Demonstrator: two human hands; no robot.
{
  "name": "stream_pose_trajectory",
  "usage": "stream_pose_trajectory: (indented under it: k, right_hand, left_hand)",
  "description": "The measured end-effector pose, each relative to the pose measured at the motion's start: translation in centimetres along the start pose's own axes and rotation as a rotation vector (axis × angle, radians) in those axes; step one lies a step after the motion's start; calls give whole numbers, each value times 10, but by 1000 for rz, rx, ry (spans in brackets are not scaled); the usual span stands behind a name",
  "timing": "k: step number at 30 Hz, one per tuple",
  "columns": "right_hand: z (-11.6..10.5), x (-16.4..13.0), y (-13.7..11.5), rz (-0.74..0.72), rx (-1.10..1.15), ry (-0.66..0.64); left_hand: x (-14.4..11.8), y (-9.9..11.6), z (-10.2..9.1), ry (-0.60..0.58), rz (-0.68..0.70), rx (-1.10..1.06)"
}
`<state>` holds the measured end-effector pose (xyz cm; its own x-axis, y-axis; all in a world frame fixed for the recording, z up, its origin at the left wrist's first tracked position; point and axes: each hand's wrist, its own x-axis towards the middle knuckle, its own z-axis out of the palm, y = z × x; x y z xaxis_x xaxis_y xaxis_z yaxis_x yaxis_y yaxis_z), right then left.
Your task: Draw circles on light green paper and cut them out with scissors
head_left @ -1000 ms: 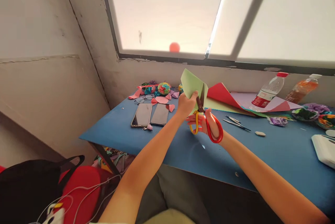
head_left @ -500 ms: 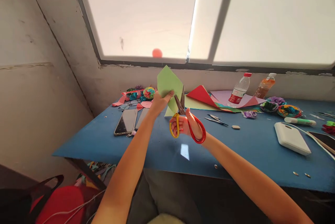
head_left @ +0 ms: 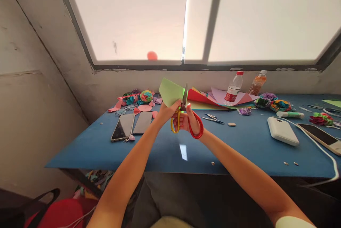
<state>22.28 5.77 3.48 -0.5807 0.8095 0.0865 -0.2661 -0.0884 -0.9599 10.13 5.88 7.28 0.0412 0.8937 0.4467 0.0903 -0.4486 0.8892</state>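
Change: green paper point(head_left: 170, 93) sits lower now than half a second back, tipped flatter, and both hands have drawn closer together above the blue table point(head_left: 149, 148); the view has swung right, so a white box point(head_left: 282, 131) and a phone on a cable point(head_left: 321, 135) show more fully.
Blades: a second ago they stood apart across the sheet; now they look almost closed along its right edge.
Left hand: left hand point(head_left: 167, 111) pinches the paper's lower corner, thumb on top, fingers curled beneath it.
Right hand: right hand point(head_left: 188, 121) grips the scissors point(head_left: 186, 117), fingers through the red loop, thumb in the yellow loop, hand closed narrow.
Paper look: light green, plain, one sharp corner pointing up-left, straight edges, held in the air above the table's middle, not touching it.
Paper place: just this side of the loose coloured sheets point(head_left: 213, 98) lying at the table's far edge.
Left of the paper: two dark phones point(head_left: 131, 125) lie side by side on the table, pink scraps point(head_left: 145, 107) and a bright paper ball point(head_left: 146, 96) behind them.
Right of the paper: a clear bottle with a red cap point(head_left: 233, 88) and an orange bottle point(head_left: 257, 83) stand on the sheets.
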Motion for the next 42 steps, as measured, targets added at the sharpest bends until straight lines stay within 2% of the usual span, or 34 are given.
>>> stream_pose_trajectory:
  k: [4,8,13,26,32,36,39,42]
  right_hand:
    - [-1,1,1,-8,-21,38]
    - [-1,0,2,-51,-36,20]
    - [-2,2,5,-38,-18,74]
    - [0,-1,4,-77,-16,63]
    - [1,-1,2,-67,-20,80]
    - [4,-1,1,-74,-16,113]
    - [6,-1,-1,-83,2,146]
    - [7,-2,-3,-75,10,160]
  left_hand:
    - [2,2,-1,-33,-23,-36]
    - [3,2,-1,-38,-22,-32]
    - [3,2,1,-26,0,-47]
    - [1,6,2,-34,-25,-85]
    - [2,2,2,-62,-29,-95]
    - [1,-4,7,-10,-34,-121]
    - [0,-7,11,50,-83,-169]
    - [0,-7,13,56,-133,-194]
